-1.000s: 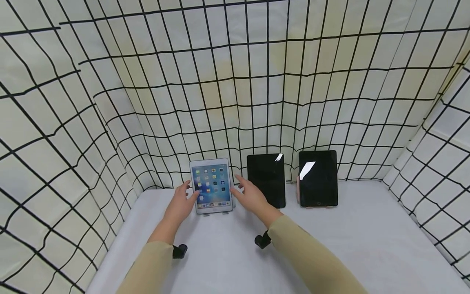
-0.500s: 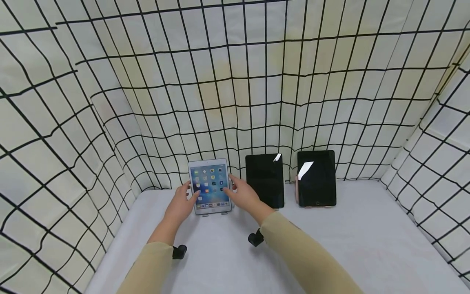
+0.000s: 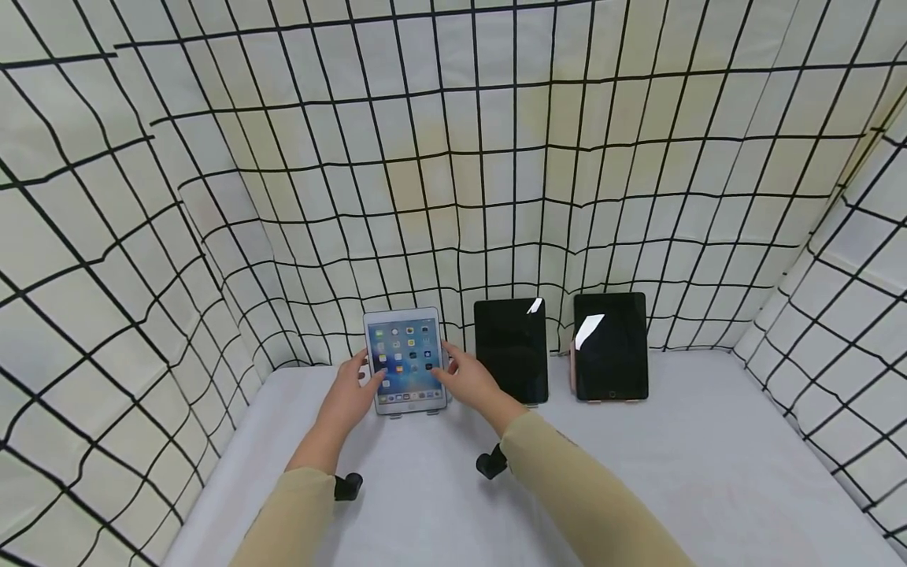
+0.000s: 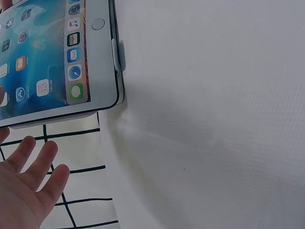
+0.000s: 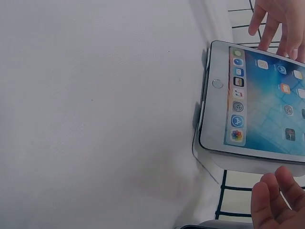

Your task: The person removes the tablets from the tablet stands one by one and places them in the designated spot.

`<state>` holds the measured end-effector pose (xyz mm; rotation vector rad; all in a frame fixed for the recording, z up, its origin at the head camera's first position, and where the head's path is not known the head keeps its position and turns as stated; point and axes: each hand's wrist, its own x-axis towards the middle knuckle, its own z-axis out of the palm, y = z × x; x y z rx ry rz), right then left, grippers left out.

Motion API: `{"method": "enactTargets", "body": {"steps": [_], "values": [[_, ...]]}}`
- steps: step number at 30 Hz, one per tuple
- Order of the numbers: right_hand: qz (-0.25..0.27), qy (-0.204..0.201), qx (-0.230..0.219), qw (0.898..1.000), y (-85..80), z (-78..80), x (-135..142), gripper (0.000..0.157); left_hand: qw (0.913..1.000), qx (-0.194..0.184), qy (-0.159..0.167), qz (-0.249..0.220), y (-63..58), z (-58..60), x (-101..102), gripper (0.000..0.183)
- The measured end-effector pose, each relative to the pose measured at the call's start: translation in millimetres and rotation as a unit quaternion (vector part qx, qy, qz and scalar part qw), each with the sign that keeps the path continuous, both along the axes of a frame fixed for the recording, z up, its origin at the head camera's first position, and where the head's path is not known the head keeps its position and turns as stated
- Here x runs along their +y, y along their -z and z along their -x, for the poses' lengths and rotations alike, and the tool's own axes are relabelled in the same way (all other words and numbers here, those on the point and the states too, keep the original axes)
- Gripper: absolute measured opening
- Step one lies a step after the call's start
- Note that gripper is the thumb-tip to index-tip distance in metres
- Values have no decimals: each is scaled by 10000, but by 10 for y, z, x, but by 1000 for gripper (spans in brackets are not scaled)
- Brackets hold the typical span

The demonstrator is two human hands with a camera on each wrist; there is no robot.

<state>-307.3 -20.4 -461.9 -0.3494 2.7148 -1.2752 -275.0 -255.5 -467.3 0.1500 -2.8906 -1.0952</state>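
Note:
A white tablet (image 3: 405, 362) with a lit screen of app icons leans upright on a stand at the back of the table, left of centre. My left hand (image 3: 346, 396) holds its left edge, thumb over the front and index finger at the side. Its other fingers (image 4: 40, 167) spread free below that edge in the left wrist view. At the opposite edge my right hand (image 3: 473, 383) grips the tablet, thumb on the front; in the right wrist view several fingers (image 5: 269, 193) stand beside the edge. The tablet's back is hidden.
Two black tablets with dark screens, one in the middle (image 3: 512, 346) and one farther right (image 3: 615, 350), stand propped beside it. White cloth covers the table (image 3: 439, 504). A white wall with a black grid (image 3: 496, 173) rises behind and at both sides.
My right hand has moved left from beside the white tablet and taken hold of its right edge. The left hand has stayed at the left edge.

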Motion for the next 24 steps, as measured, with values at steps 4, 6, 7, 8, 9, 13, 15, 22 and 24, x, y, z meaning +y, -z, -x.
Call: {"method": "enactTargets", "body": {"steps": [4,6,7,8,9,13,15,22,24], "values": [[168,40,-29,9998,4,-12,-5,68,10000,26,3,-72,26,-9,-43,72],[215,60,-8,9998,12,-22,-9,67,9999,48,13,-90,36,-20,-64,71],[225,73,13,9997,18,-26,-8,67,9999,81,26,-84,41,-25,-76,70],[206,94,55,9997,26,-28,-8,66,9999,122,44,-78,46,-31,-83,70],[195,117,113,9997,35,-30,-6,65,9998,171,61,-73,51,-35,-88,69],[226,156,386,9989,78,-30,-4,60,9988,467,66,-92,75,-52,-103,63],[261,170,489,9983,98,-31,-11,58,9981,606,23,-136,89,-56,-111,59],[292,317,603,9972,131,-44,-18,54,9955,901,-131,-274,137,-39,-111,53],[300,327,625,9971,140,-44,-13,55,9954,865,-209,-350,145,-37,-103,53]]}}
